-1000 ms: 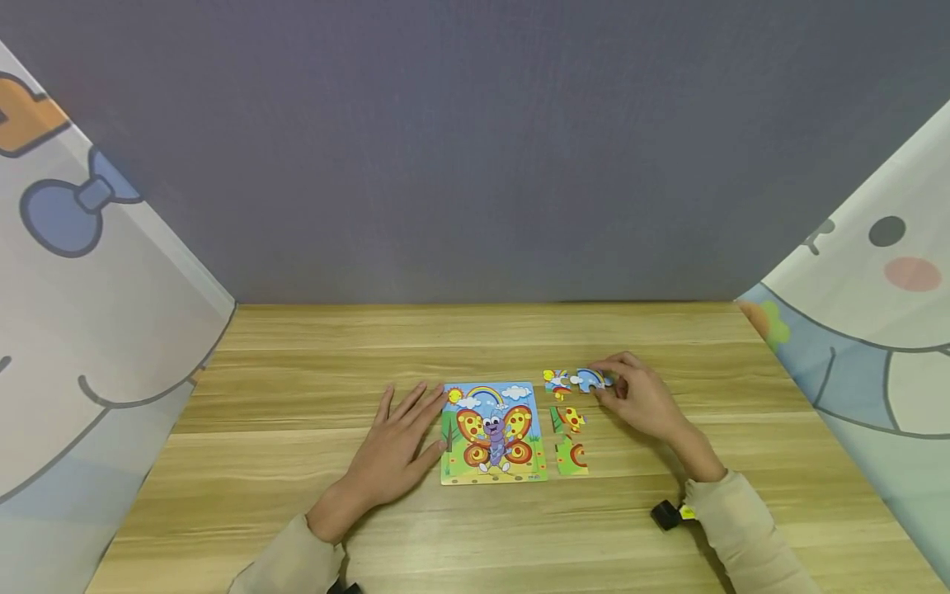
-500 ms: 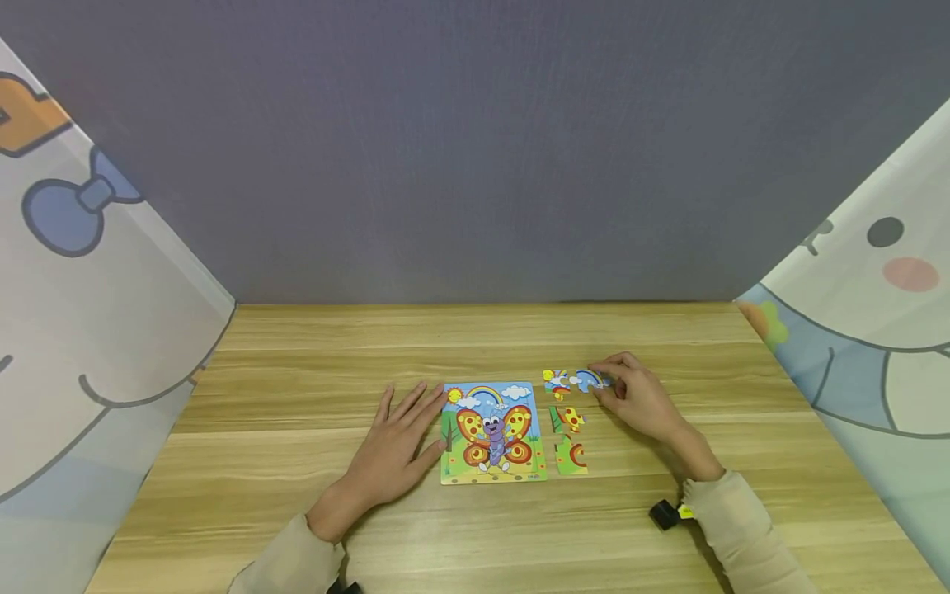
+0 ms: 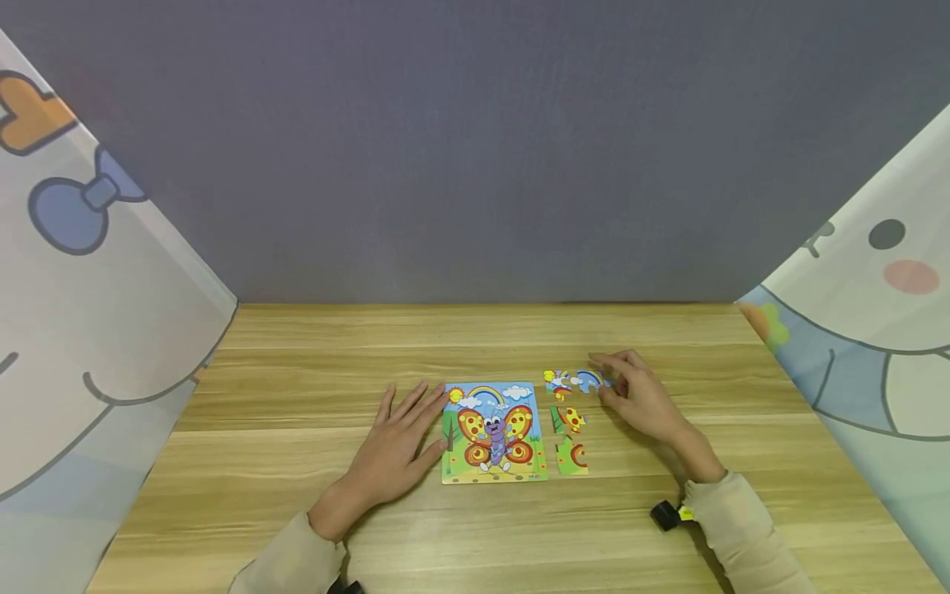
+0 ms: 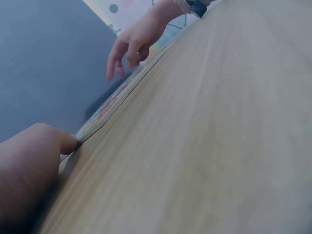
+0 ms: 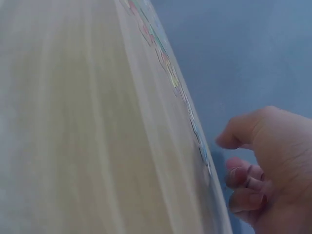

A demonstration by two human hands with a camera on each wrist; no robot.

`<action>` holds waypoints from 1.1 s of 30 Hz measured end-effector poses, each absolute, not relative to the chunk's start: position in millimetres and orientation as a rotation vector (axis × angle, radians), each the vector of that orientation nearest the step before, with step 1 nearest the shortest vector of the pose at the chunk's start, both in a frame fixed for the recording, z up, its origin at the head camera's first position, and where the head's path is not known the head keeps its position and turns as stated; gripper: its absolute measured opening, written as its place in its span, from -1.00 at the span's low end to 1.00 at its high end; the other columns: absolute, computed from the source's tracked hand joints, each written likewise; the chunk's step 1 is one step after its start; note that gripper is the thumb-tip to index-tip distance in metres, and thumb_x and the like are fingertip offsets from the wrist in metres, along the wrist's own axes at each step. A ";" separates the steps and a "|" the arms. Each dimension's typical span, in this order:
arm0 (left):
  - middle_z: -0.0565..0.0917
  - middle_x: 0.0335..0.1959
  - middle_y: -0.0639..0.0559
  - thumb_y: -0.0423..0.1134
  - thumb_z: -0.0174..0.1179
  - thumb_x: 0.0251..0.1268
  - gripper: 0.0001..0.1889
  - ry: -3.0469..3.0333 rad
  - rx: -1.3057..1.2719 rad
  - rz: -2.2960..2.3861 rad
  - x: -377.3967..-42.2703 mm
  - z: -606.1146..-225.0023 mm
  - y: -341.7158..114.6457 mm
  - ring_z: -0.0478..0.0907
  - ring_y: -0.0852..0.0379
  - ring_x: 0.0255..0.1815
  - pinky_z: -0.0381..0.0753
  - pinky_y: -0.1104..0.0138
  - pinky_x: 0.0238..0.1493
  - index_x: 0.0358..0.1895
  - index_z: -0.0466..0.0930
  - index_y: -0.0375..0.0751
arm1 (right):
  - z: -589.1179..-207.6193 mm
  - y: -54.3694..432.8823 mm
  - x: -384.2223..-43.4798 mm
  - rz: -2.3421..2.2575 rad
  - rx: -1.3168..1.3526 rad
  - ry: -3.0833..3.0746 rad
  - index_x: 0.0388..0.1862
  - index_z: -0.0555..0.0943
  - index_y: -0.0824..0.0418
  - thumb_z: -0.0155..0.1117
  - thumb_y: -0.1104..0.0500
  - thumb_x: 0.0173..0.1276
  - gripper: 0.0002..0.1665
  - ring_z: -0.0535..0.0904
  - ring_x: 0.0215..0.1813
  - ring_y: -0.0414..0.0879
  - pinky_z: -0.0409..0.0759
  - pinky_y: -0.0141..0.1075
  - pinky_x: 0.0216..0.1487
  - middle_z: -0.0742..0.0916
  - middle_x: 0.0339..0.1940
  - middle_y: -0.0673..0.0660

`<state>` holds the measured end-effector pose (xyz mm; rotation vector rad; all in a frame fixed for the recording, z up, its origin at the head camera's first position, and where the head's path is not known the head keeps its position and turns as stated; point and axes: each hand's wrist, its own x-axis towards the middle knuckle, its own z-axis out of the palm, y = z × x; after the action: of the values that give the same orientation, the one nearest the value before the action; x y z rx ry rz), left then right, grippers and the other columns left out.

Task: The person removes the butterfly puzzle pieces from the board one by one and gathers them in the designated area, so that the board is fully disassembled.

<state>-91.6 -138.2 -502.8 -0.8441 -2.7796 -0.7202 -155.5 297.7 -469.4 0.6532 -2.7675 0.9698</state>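
Observation:
In the head view, a square butterfly picture puzzle board (image 3: 525, 476) lies flat mid-table. My left hand (image 3: 393, 458) rests flat at its left side, fingers spread, index fingertip and thumb at the board's edge. Right of the board are loose jigsaw pieces: a sun piece (image 3: 550, 376), a rainbow piece (image 3: 590, 379), a red-and-yellow wing piece (image 3: 572, 419) and a green piece (image 3: 567, 459). Beside the rainbow piece hovers my right hand (image 3: 641, 400). In the right wrist view, its thumb (image 5: 239, 131) and bent fingers stand apart with nothing between them.
The wooden table (image 3: 334, 346) ends against a grey back panel (image 3: 475, 165). Cartoon-printed side panels (image 3: 876, 330) flank it. Black wrist camera parts (image 3: 665, 516) show near the right sleeve (image 3: 742, 528).
My right hand's thumb and fingertips have drawn slightly right, away from the rainbow piece. The left hand and the puzzle board hold still.

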 end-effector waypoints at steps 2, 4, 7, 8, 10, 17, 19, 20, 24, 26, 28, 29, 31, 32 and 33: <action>0.30 0.78 -0.03 0.09 0.12 0.71 -0.26 -2.783 -0.843 -0.720 -91.5 -502.6 -138.2 0.10 -0.20 0.83 -0.30 -0.36 0.78 0.77 0.27 -0.16 | -467.7 295.6 -155.0 0.969 0.659 -2.740 0.53 0.60 0.33 0.44 0.53 0.43 -0.30 0.40 -0.35 -0.24 0.46 -0.40 -0.43 0.63 0.12 0.31; 0.30 0.78 -0.03 0.09 0.12 0.71 -0.26 -2.784 -0.843 -0.721 -91.6 -502.6 -138.2 0.10 -0.20 0.83 -0.30 -0.36 0.78 0.77 0.27 -0.16 | -465.0 292.0 -154.3 0.966 0.668 -2.719 0.52 0.62 0.32 0.45 0.52 0.42 -0.32 0.42 -0.35 -0.23 0.47 -0.41 -0.42 0.66 0.10 0.30; 0.30 0.78 -0.03 0.09 0.12 0.71 -0.26 -2.782 -0.843 -0.722 -91.8 -502.9 -138.4 0.10 -0.20 0.83 -0.30 -0.36 0.78 0.77 0.27 -0.16 | -461.4 285.4 -153.4 0.963 0.685 -2.704 0.48 0.65 0.30 0.49 0.49 0.41 -0.34 0.43 -0.35 -0.23 0.48 -0.41 -0.41 0.69 0.03 0.27; 0.30 0.78 -0.03 0.09 0.12 0.72 -0.26 -2.782 -0.843 -0.722 -91.9 -503.1 -138.5 0.10 -0.20 0.83 -0.30 -0.36 0.78 0.77 0.27 -0.16 | -460.2 283.0 -153.0 0.966 0.694 -2.701 0.46 0.66 0.31 0.51 0.48 0.42 -0.36 0.43 -0.36 -0.23 0.48 -0.40 -0.41 0.70 0.01 0.25; 0.30 0.78 -0.04 0.09 0.12 0.72 -0.26 -2.779 -0.844 -0.719 -92.1 -503.6 -138.7 0.11 -0.20 0.82 -0.30 -0.37 0.77 0.77 0.27 -0.16 | -457.4 278.1 -151.3 0.977 0.715 -2.693 0.44 0.67 0.33 0.52 0.48 0.40 -0.38 0.42 -0.37 -0.24 0.48 -0.40 -0.43 0.71 -0.04 0.22; 0.33 0.76 -0.06 0.08 0.14 0.71 -0.26 -2.762 -0.847 -0.726 -92.3 -504.4 -138.6 0.13 -0.23 0.81 -0.27 -0.39 0.76 0.76 0.29 -0.18 | -448.5 263.2 -144.2 1.003 0.792 -2.624 0.34 0.72 0.38 0.54 0.49 0.38 -0.46 0.43 -0.42 -0.29 0.47 -0.41 -0.50 0.73 -0.14 0.14; 0.33 0.76 -0.06 0.08 0.15 0.70 -0.26 -2.759 -0.847 -0.729 -92.4 -504.7 -138.8 0.13 -0.23 0.81 -0.27 -0.39 0.76 0.76 0.30 -0.18 | -445.9 258.9 -141.8 1.006 0.810 -2.603 0.32 0.73 0.38 0.56 0.48 0.37 -0.47 0.43 -0.44 -0.28 0.47 -0.41 -0.51 0.73 -0.16 0.10; 0.33 0.76 -0.06 0.08 0.14 0.70 -0.26 -2.762 -0.846 -0.730 -92.4 -504.7 -138.9 0.13 -0.23 0.81 -0.28 -0.38 0.77 0.76 0.29 -0.18 | -444.5 256.7 -140.5 1.009 0.817 -2.596 0.31 0.73 0.37 0.56 0.48 0.36 -0.47 0.44 -0.44 -0.27 0.47 -0.41 -0.51 0.72 -0.18 0.08; 0.31 0.77 -0.04 0.09 0.13 0.71 -0.26 -2.773 -0.844 -0.728 -92.5 -505.0 -139.4 0.11 -0.20 0.82 -0.30 -0.37 0.77 0.77 0.27 -0.16 | -439.0 248.5 -135.5 1.023 0.839 -2.577 0.28 0.75 0.36 0.57 0.48 0.34 -0.48 0.47 -0.46 -0.25 0.49 -0.42 -0.52 0.71 -0.22 0.01; 0.31 0.78 -0.03 0.10 0.12 0.72 -0.26 -2.776 -0.844 -0.727 -92.5 -504.9 -139.6 0.10 -0.20 0.83 -0.31 -0.36 0.77 0.77 0.27 -0.15 | -436.4 244.9 -132.9 1.031 0.844 -2.574 0.28 0.75 0.35 0.57 0.48 0.34 -0.48 0.48 -0.46 -0.26 0.50 -0.41 -0.53 0.71 -0.23 -0.01; 0.31 0.78 -0.03 0.10 0.12 0.71 -0.26 -2.778 -0.844 -0.728 -92.6 -504.7 -139.6 0.10 -0.20 0.83 -0.31 -0.36 0.77 0.77 0.27 -0.15 | -434.3 241.5 -130.5 1.037 0.846 -2.574 0.28 0.75 0.34 0.58 0.48 0.33 -0.47 0.48 -0.45 -0.27 0.51 -0.41 -0.52 0.71 -0.24 -0.03; 0.31 0.78 -0.03 0.10 0.13 0.71 -0.26 -2.779 -0.843 -0.729 -92.6 -504.6 -139.6 0.10 -0.19 0.83 -0.32 -0.36 0.78 0.77 0.27 -0.15 | -433.4 239.8 -129.1 1.041 0.843 -2.577 0.28 0.75 0.33 0.59 0.47 0.33 -0.47 0.48 -0.45 -0.28 0.51 -0.41 -0.52 0.71 -0.25 -0.04; 0.30 0.78 -0.03 0.10 0.13 0.71 -0.25 -2.781 -0.842 -0.729 -92.5 -504.3 -139.5 0.10 -0.19 0.83 -0.32 -0.35 0.78 0.77 0.27 -0.15 | -431.6 236.4 -126.3 1.039 0.839 -2.577 0.28 0.76 0.32 0.61 0.47 0.32 -0.46 0.46 -0.44 -0.30 0.51 -0.41 -0.51 0.71 -0.26 -0.04; 0.30 0.78 -0.03 0.10 0.13 0.71 -0.25 -2.783 -0.842 -0.728 -92.4 -504.2 -139.4 0.10 -0.19 0.83 -0.32 -0.35 0.78 0.77 0.27 -0.15 | -430.9 234.6 -124.9 1.037 0.840 -2.577 0.28 0.76 0.32 0.61 0.47 0.31 -0.45 0.46 -0.43 -0.31 0.51 -0.42 -0.50 0.71 -0.26 -0.05; 0.30 0.78 -0.03 0.10 0.13 0.71 -0.25 -2.784 -0.841 -0.728 -92.3 -504.0 -139.3 0.10 -0.19 0.83 -0.32 -0.35 0.78 0.77 0.27 -0.16 | -430.3 232.7 -123.4 1.042 0.836 -2.578 0.28 0.76 0.31 0.62 0.47 0.30 -0.44 0.45 -0.43 -0.32 0.51 -0.42 -0.49 0.71 -0.26 -0.05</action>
<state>-92.3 -139.3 -504.0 -0.8410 -2.7844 -0.7280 -123.4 232.7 -430.3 0.8364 -2.5784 1.0423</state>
